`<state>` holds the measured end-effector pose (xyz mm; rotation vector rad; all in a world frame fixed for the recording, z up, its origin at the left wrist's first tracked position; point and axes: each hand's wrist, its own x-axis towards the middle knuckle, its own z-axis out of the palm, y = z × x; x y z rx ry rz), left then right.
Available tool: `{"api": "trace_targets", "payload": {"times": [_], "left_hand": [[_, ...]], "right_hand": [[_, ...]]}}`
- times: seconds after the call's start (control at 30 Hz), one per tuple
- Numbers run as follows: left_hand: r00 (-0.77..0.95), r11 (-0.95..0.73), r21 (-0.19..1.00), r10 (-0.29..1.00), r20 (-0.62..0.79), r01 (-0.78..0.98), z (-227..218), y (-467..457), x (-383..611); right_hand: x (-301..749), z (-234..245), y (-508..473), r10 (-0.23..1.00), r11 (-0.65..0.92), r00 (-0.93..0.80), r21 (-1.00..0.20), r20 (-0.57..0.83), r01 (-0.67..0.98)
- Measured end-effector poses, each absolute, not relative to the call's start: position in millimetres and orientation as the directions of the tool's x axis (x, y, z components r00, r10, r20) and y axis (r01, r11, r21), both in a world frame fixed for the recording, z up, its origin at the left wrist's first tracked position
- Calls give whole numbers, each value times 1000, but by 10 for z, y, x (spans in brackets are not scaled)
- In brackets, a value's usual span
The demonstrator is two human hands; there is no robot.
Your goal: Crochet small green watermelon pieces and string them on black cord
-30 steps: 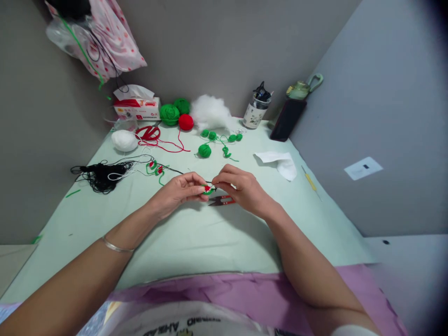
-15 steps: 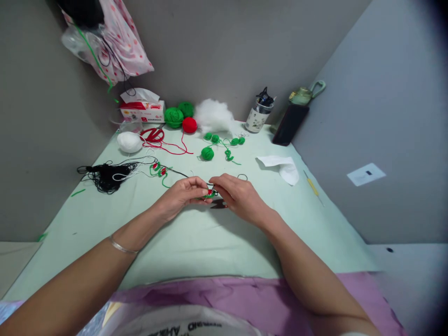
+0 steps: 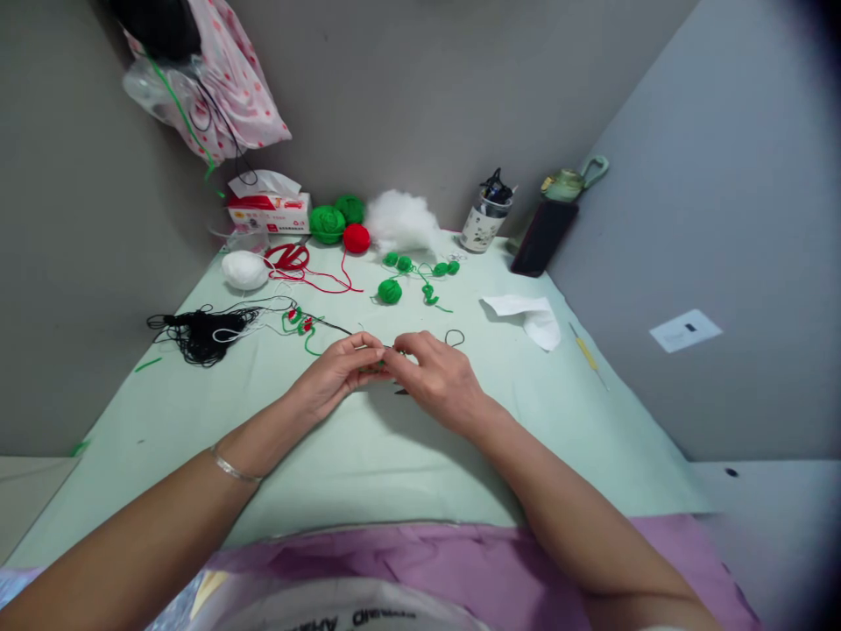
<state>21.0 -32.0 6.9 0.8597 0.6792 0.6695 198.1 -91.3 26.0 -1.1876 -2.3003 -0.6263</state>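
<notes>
Near the middle of the table, my left hand (image 3: 335, 375) pinches a small crochet piece (image 3: 379, 363), of which only a bit of green shows between the fingers. My right hand (image 3: 441, 379) meets it from the other side, thumb and fingertips closed together at the piece; what they grip is hidden. A black yarn (image 3: 336, 328) runs from the left to my fingers, and a thin black loop (image 3: 455, 337) lies just behind my right hand. Below the fingers a dark pointed shape (image 3: 401, 392) shows, partly covered. Two small red and green crochet pieces (image 3: 300, 322) lie left of my hands.
Left are a tangle of black yarn (image 3: 205, 335), a white yarn ball (image 3: 244, 270) and red-handled scissors (image 3: 289, 257). Behind stand a tissue box (image 3: 271, 215), green balls (image 3: 327, 224), stuffing (image 3: 402, 221) and a pen cup (image 3: 484, 224). A yellow crochet hook (image 3: 586, 352) lies right.
My right hand has shifted slightly left, its fingertips closing in on my left fingers. The red part of the crochet piece, visible before, is now covered.
</notes>
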Motion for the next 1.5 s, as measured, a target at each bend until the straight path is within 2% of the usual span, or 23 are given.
{"api": "trace_targets", "payload": {"times": [0.13, 0.27, 0.37, 0.53, 0.63, 0.7, 0.83, 1.0, 1.07, 1.17, 1.27, 1.33, 1.4, 1.5], "left_hand": [[585, 495, 833, 761, -279, -247, 84, -370, 236], [551, 484, 841, 782, -291, -242, 116, -410, 254], [539, 481, 841, 790, -292, -248, 149, -418, 256], [547, 510, 819, 778, -309, -262, 140, -402, 250], [536, 507, 820, 785, -311, -266, 96, -389, 254], [519, 494, 817, 802, -296, -297, 73, -369, 251], [437, 445, 823, 856, -275, -353, 73, -308, 221], [325, 384, 842, 907, -268, -378, 52, -227, 178], [322, 375, 860, 908, -266, -347, 32, -204, 166], [324, 361, 883, 909, -262, -299, 29, -198, 161], [340, 345, 891, 909, -240, -294, 60, -217, 167], [344, 335, 893, 911, -226, -301, 81, -225, 169], [337, 323, 895, 917, -215, -308, 93, -218, 162], [315, 316, 891, 925, -213, -326, 93, -179, 134]], "right_hand": [[1927, 252, -921, 524, 549, -585, 279, 619, 788], [1917, 249, -950, 361, 640, -677, 358, 641, 680], [1957, 235, -940, 292, 682, -687, 359, 665, 638], [1955, 232, -924, 278, 670, -655, 346, 703, 656], [1885, 237, -956, 213, 727, -719, 385, 662, 569], [1855, 253, -987, 190, 755, -708, 359, 680, 548], [1844, 312, -1114, 302, 749, -561, 172, 770, 640], [1843, 278, -1224, 513, 779, -560, -79, 650, 622], [1921, 222, -1107, 588, 704, -478, -122, 652, 700], [2154, 154, -816, 734, 462, -202, -259, 648, 848], [2401, 168, -628, 873, 252, -72, -319, 483, 914], [2497, 239, -632, 936, 199, -91, -301, 339, 933], [2523, 334, -710, 970, 228, -189, -311, 152, 922], [2482, 435, -840, 926, 317, -364, -319, -101, 893]]}}
